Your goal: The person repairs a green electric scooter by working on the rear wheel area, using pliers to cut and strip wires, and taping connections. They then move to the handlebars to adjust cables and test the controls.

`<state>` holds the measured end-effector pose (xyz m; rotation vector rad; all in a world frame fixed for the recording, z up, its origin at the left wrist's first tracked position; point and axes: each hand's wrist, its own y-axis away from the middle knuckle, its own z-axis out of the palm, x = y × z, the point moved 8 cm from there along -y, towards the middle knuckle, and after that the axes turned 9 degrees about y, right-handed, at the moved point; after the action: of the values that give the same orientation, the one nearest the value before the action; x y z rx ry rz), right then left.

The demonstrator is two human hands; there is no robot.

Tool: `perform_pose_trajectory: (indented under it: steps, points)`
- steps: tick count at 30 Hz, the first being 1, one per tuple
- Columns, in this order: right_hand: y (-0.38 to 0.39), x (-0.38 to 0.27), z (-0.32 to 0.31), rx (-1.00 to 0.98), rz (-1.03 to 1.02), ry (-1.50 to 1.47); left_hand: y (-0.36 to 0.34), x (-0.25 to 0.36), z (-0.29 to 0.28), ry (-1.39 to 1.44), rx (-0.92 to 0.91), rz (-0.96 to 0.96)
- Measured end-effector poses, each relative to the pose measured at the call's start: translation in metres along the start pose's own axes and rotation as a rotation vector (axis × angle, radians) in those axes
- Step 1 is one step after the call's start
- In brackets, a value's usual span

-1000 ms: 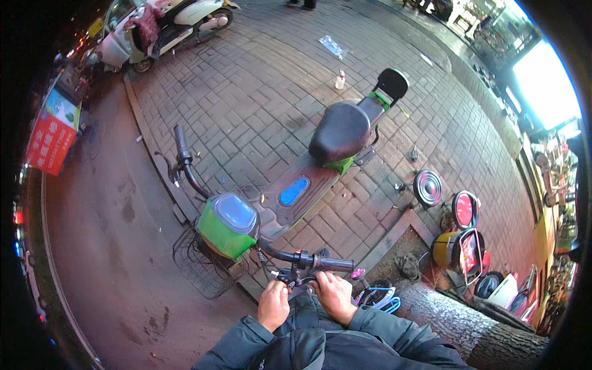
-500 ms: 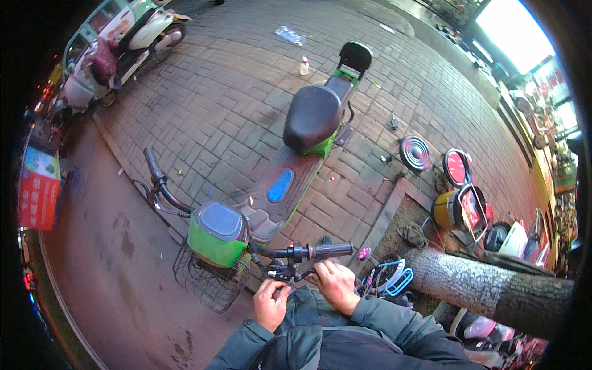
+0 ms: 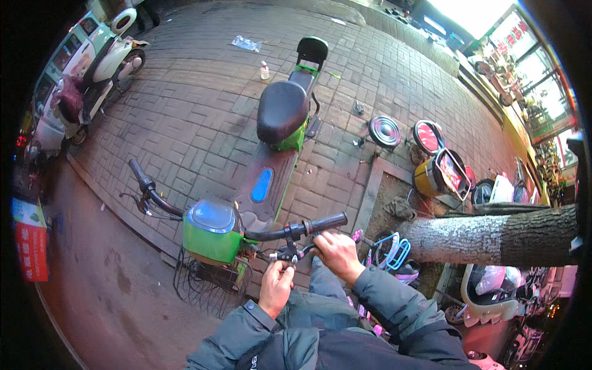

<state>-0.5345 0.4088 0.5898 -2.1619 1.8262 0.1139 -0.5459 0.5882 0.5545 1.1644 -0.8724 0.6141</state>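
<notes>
Head view — left hand (image 3: 277, 288) pinches the brake bracket (image 3: 286, 254), right hand (image 3: 339, 254) — fingers curled — grips the lever (image 3: 306, 250).

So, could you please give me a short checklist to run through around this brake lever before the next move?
1. Left hand at the lever bracket: ok, fingertips appear to touch it.
2. Right hand on the brake lever: ok, fingers close around its outer end.
3. Bracket fastened to the handlebar: cannot tell, details too small.
4. Handlebar grip nearest the right hand uncovered: ok, neither hand wraps it.
5. Green scooter upright: ok, it stands on the paving.
6. Kickstand down: cannot tell, not visible.
</notes>
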Motion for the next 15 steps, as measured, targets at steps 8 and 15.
perform_pose_trajectory:
  steps: [8,15]
  points:
    - [-0.003,-0.001,-0.011,-0.022,0.047,0.059,-0.003,0.055,-0.020,-1.126,-0.192,0.684]
    - [0.070,-0.060,0.033,-0.287,0.945,-1.227,-0.004,0.042,-0.022,-0.941,-0.301,0.740]
